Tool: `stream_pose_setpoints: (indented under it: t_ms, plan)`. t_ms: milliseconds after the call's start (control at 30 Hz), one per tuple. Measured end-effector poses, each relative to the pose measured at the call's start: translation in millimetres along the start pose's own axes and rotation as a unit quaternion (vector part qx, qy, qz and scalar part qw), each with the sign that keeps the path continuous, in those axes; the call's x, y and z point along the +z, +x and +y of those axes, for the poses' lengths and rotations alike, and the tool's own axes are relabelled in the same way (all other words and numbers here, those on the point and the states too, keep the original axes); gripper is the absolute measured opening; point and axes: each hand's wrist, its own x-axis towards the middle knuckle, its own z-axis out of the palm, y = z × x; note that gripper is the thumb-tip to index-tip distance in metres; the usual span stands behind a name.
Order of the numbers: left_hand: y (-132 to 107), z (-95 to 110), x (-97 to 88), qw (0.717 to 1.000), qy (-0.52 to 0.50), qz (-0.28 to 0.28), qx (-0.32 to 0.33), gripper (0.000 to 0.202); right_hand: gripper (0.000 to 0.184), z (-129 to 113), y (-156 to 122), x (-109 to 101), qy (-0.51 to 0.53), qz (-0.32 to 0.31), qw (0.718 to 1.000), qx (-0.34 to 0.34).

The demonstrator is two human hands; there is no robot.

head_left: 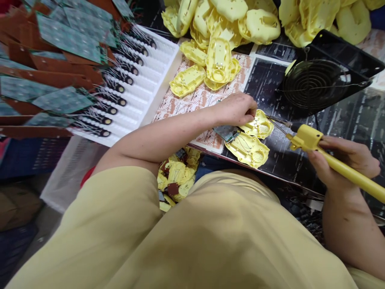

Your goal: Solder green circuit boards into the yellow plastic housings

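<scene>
My right hand (343, 160) is closed round the yellow handle of a soldering iron (313, 140), whose thin metal tip points left at a yellow plastic shell (261, 125). My left hand (237, 108) rests with curled fingers on that shell's near edge, pinching something too small to make out. A second yellow shell (249, 149) with thin wires lies just in front, joined to a small circuit board (226, 131). All of these lie on a dark printed board (270, 80) across my lap.
A heap of yellow shells (222, 36) fills the far side. A black fan (319, 82) stands at the right. At the left, a white tray (156, 80) holds circuit boards (66, 40) with wired black parts. More shells (176, 176) lie in my lap.
</scene>
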Motion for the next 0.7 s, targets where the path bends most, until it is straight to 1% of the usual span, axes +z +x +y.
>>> stream_pose_setpoints:
  t_ms: [67, 100, 133, 233, 300, 367, 400, 467, 533, 567, 600, 667, 700]
  plan:
    - [-1, 1, -0.1, 1.000, 0.004, -0.002, -0.006, 0.026, 0.055, -1, -5, 0, -0.018, 0.003, 0.999, 0.028]
    - [-2, 1, -0.4, 1.000, 0.007, -0.004, -0.009, 0.026, 0.059, -2, -6, 0, -0.024, -0.003, 0.999, 0.029]
    - [-3, 2, -0.7, 1.000, 0.010, -0.004, -0.011, 0.026, 0.057, -4, -7, 1, -0.025, -0.006, 0.999, 0.021]
    - [-7, 3, -2.0, 1.000, 0.013, 0.011, -0.003, 0.026, 0.031, -10, -5, 0, -0.017, 0.015, 0.999, -0.026]
    - [-10, 2, -2.7, 1.000, 0.008, 0.025, -0.003, 0.025, 0.022, -15, -2, 0, -0.005, 0.023, 0.998, -0.055]
    - [-13, 2, -3.2, 0.999, -0.008, 0.032, -0.014, 0.024, 0.023, -19, -1, -1, 0.001, 0.009, 0.997, -0.071]
    - [-14, 2, -3.3, 0.999, -0.019, 0.031, -0.022, 0.024, 0.025, -21, -2, -1, 0.000, 0.005, 0.998, -0.069]
    - [-15, 2, -3.3, 0.999, -0.035, 0.023, -0.032, 0.022, 0.035, -23, -4, -1, -0.017, 0.008, 0.999, -0.049]
    - [-15, 2, -2.8, 0.999, -0.035, 0.011, -0.031, 0.018, 0.043, -25, -6, 0, -0.053, -0.006, 0.998, -0.036]
    - [-15, 3, -2.5, 0.999, -0.030, 0.007, -0.026, 0.016, 0.042, -26, -7, 1, -0.064, -0.016, 0.997, -0.044]
    - [-14, 3, -2.0, 0.999, -0.023, 0.005, -0.022, 0.016, 0.037, -26, -6, 3, -0.065, -0.027, 0.996, -0.057]
    - [-12, 4, -0.8, 1.000, -0.011, 0.004, -0.018, 0.016, 0.022, -28, -4, 7, -0.044, -0.038, 0.994, -0.090]
    - [-12, 4, -0.1, 1.000, -0.006, 0.004, -0.020, 0.016, 0.017, -29, -2, 8, -0.034, -0.037, 0.994, -0.099]
